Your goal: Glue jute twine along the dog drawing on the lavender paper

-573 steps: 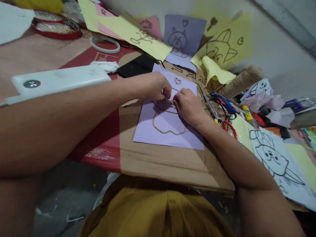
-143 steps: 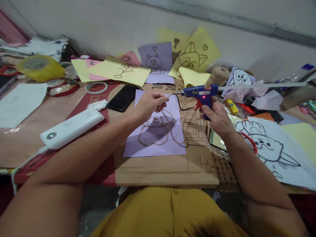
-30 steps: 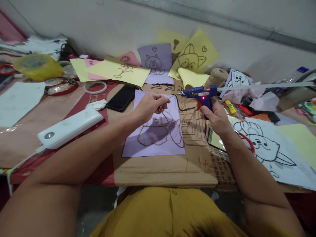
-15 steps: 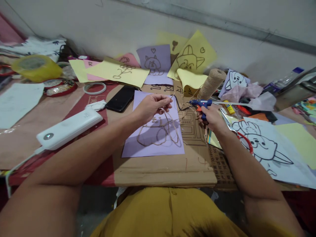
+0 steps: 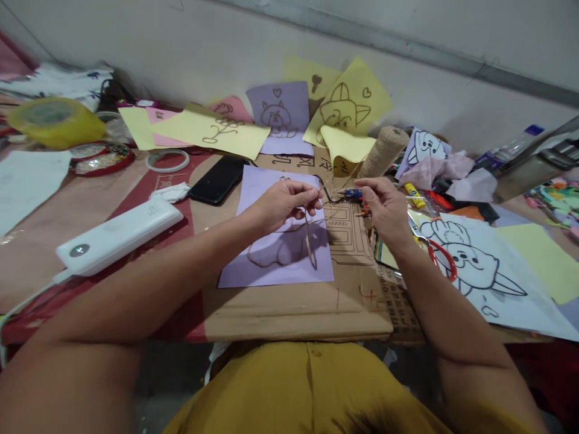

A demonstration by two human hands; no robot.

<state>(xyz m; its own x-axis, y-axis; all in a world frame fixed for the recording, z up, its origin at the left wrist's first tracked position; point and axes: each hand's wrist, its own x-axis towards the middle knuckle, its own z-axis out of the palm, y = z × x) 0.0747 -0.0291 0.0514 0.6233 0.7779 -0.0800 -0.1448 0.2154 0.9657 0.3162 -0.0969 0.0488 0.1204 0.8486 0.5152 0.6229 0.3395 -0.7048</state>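
Observation:
My left hand (image 5: pixel 294 202) pinches a piece of brown twine (image 5: pixel 309 244) above a purple sheet (image 5: pixel 230 268). The twine hangs in a narrow loop from its fingers. Below, a twine outline (image 5: pixel 265 264) lies on the sheet, partly covered by the hand. My right hand (image 5: pixel 384 208) is over a blue glue gun (image 5: pixel 353 193), its index finger reaching left and its thumb apart from it. Much of the gun is hidden behind this hand; its nozzle, orange trigger and white glue stick (image 5: pixel 414 196) show around it.
A twine spool (image 5: pixel 384 150) stands behind my right hand. Red-handled scissors (image 5: pixel 443 259) lie on a drawn sheet (image 5: pixel 479 295) at right. At left are a black phone (image 5: pixel 217 181), a white power bank (image 5: pixel 120 237) and tape rolls (image 5: pixel 167 160). Drawn papers (image 5: pixel 280 114) lean on the wall.
My right hand has let go of the glue gun's grip and moved up and left over it. My left hand has shifted slightly, and the twine loop hangs narrower. The view has turned a little right.

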